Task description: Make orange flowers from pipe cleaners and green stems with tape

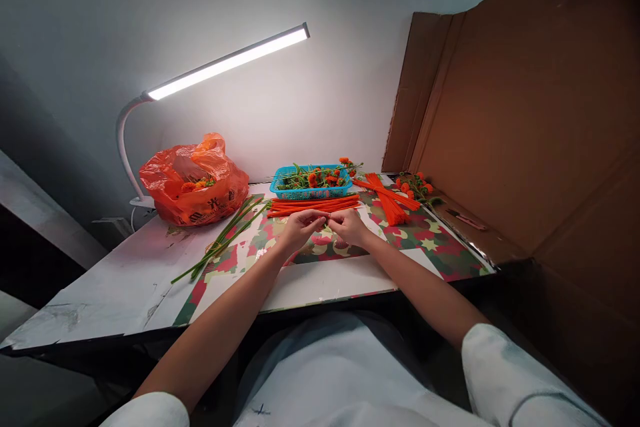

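Observation:
Over the middle of the table, my left hand (pixel 302 229) and my right hand (pixel 349 225) meet fingertip to fingertip. Both are closed in a pinch. A small greenish bit shows just below the fingers, but what they hold is mostly hidden. Right behind the hands lies a row of orange fuzzy stems (pixel 315 204), like pipe cleaners. Farther right, more orange stems (pixel 387 197) lie in crossed bundles. Beyond the row stands a blue plastic basket (pixel 307 193) with orange flowers on green stems in it.
Long green stems (pixel 220 243) lie at the left. An orange plastic bag (pixel 200 197) with orange and yellow flowers stands behind them, beside a lit lamp (pixel 230 61). More orange flowers (pixel 415 185) lie back right, near a cardboard panel (pixel 520 100) and a small tool (pixel 466 219).

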`<move>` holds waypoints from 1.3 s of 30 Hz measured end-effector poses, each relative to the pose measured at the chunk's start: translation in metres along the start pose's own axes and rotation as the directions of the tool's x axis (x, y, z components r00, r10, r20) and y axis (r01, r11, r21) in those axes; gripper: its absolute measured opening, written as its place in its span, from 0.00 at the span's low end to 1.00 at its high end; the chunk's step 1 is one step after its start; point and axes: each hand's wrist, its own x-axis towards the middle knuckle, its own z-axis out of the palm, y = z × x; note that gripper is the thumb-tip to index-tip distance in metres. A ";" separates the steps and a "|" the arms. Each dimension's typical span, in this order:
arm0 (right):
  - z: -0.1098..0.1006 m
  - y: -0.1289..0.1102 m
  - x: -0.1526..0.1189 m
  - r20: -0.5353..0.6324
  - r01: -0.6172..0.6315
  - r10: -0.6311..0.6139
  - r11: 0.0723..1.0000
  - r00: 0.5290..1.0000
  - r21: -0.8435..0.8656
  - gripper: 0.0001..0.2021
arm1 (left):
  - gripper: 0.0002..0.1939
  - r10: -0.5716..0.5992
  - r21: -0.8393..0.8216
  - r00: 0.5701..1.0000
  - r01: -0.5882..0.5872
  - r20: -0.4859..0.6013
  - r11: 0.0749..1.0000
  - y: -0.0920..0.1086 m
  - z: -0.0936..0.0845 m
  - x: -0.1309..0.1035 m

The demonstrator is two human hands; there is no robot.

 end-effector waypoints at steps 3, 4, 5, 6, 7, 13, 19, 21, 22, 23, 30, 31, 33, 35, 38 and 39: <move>0.003 0.003 0.001 -0.040 -0.033 0.039 0.990 0.998 0.136 0.15 | 0.21 -0.023 -0.062 1.000 0.024 0.018 0.998 0.000 -0.002 -0.001; 0.003 0.003 0.001 -0.041 -0.042 0.050 0.981 0.998 0.187 0.15 | 0.23 -0.040 -0.101 0.999 0.042 0.021 0.994 -0.001 -0.003 -0.001; 0.003 0.003 0.001 -0.032 -0.049 0.058 0.971 0.998 0.236 0.15 | 0.26 -0.060 -0.143 0.998 0.063 0.025 0.988 -0.001 -0.004 -0.001; 0.003 0.003 0.001 -0.013 -0.055 0.061 0.961 0.998 0.271 0.15 | 0.28 -0.082 -0.183 0.996 0.087 0.037 0.979 -0.001 -0.005 -0.001; 0.003 0.003 0.001 0.013 -0.059 0.058 0.955 0.998 0.290 0.16 | 0.28 -0.105 -0.218 0.993 0.114 0.054 0.969 -0.002 -0.005 -0.001; -0.007 0.004 0.001 0.018 -0.041 0.038 0.980 0.999 0.194 0.18 | 0.25 -0.220 -0.357 0.971 0.241 0.098 0.902 -0.002 -0.007 0.001; -0.012 0.001 0.001 0.019 0.018 -0.016 0.994 1.000 -0.104 0.15 | 0.24 -0.223 -0.300 0.968 0.247 0.114 0.921 -0.003 -0.007 0.000; -0.011 -0.001 0.001 0.025 0.027 -0.023 0.983 0.999 -0.180 0.14 | 0.24 -0.209 -0.253 0.973 0.227 0.099 0.940 -0.004 -0.006 0.000; -0.010 -0.002 0.001 0.019 0.030 -0.026 0.979 0.999 -0.201 0.14 | 0.23 -0.200 -0.231 0.976 0.215 0.089 0.949 -0.005 -0.006 0.000; -0.009 -0.002 0.001 0.011 0.032 -0.031 0.976 0.999 -0.214 0.14 | 0.23 -0.189 -0.212 0.979 0.202 0.078 0.956 -0.006 -0.006 0.000; -0.001 -0.002 0.001 -0.090 0.046 -0.062 0.985 0.994 -0.165 0.15 | 0.24 -0.161 -0.212 0.986 0.165 0.039 0.963 -0.005 -0.004 0.000; -0.001 -0.002 0.000 -0.106 0.043 -0.057 0.991 0.993 -0.130 0.16 | 0.25 -0.172 -0.245 0.984 0.176 0.040 0.953 -0.004 -0.004 0.000; 0.001 -0.002 -0.001 -0.142 0.024 -0.034 0.997 0.989 -0.069 0.16 | 0.28 -0.196 -0.311 0.980 0.199 0.040 0.929 -0.001 -0.003 0.001; 0.002 -0.002 -0.002 -0.178 -0.003 -0.007 0.998 0.984 -0.057 0.17 | 0.27 -0.206 -0.342 0.978 0.193 -0.002 0.919 0.001 -0.003 0.001; 0.004 -0.003 -0.004 -0.203 -0.029 0.004 0.992 0.979 -0.122 0.17 | 0.19 -0.171 -0.304 0.977 0.127 -0.124 0.944 0.002 -0.004 0.000; 0.004 -0.004 -0.004 -0.204 -0.032 -0.001 0.987 0.979 -0.157 0.16 | 0.18 -0.160 -0.271 0.976 0.116 -0.146 0.956 0.002 -0.004 0.000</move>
